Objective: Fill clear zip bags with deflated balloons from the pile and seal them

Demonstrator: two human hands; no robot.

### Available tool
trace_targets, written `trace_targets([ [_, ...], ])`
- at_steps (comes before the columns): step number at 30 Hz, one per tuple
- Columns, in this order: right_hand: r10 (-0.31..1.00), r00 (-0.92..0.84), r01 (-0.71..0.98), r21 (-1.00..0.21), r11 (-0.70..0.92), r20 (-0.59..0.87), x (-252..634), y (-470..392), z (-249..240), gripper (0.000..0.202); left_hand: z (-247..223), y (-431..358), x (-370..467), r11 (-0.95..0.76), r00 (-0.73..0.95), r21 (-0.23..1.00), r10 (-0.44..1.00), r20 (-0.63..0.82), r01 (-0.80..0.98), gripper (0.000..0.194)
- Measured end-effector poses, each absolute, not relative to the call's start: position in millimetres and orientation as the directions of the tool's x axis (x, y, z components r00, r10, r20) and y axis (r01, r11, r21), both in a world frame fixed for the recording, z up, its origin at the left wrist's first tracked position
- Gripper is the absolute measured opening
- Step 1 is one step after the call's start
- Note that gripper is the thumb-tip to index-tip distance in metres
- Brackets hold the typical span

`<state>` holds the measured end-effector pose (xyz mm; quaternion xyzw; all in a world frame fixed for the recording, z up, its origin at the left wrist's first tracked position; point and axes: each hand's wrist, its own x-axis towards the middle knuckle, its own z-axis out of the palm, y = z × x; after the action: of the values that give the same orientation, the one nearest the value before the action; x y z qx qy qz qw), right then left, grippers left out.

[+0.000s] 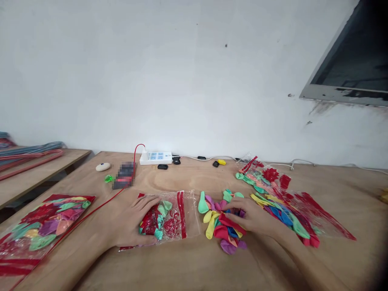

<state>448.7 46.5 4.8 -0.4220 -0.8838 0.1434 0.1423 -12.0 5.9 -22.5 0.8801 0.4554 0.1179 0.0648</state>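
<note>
— Two hands down: my left hand (131, 226) lies flat, fingers spread, on the zip bag (165, 220).
— Right?
— My right hand (253, 218) fingers pinch into the loose balloons (222, 226) mid-surface; bagging, I judge. Next needs the bag mouth open.

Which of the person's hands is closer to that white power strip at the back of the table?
Left. The left hand rests on a clear bag almost straight in front of the power strip; the right hand, on the loose balloons, lies farther off to the right.

I am wearing nothing on my left hand (133, 220) or right hand (253, 216); both forearms are showing bare, without sleeves.
</note>
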Motion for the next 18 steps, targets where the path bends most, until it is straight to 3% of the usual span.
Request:
trace_targets([
  [4,0.802,-0.594,0.737,-0.355,0.575,0.067,445.0,37.0,10.8,0.041,-19.8,5.5,-11.2,-0.573,0.557,0.196,0.82,0.133,0.796,0.107],
  [12,0.771,-0.62,0.684,-0.383,0.621,0.145,433.5,25.2,9.3,0.025,-2.4,2.3,-2.4,-0.57,0.558,0.137,0.822,0.113,0.81,0.107],
  [18,0.786,-0.583,0.718,-0.324,0.616,0.205,435.9,33.2,-3.7,0.033,-0.8,2.1,-5.2,-0.576,0.567,0.05,0.814,0.126,0.816,0.104],
])
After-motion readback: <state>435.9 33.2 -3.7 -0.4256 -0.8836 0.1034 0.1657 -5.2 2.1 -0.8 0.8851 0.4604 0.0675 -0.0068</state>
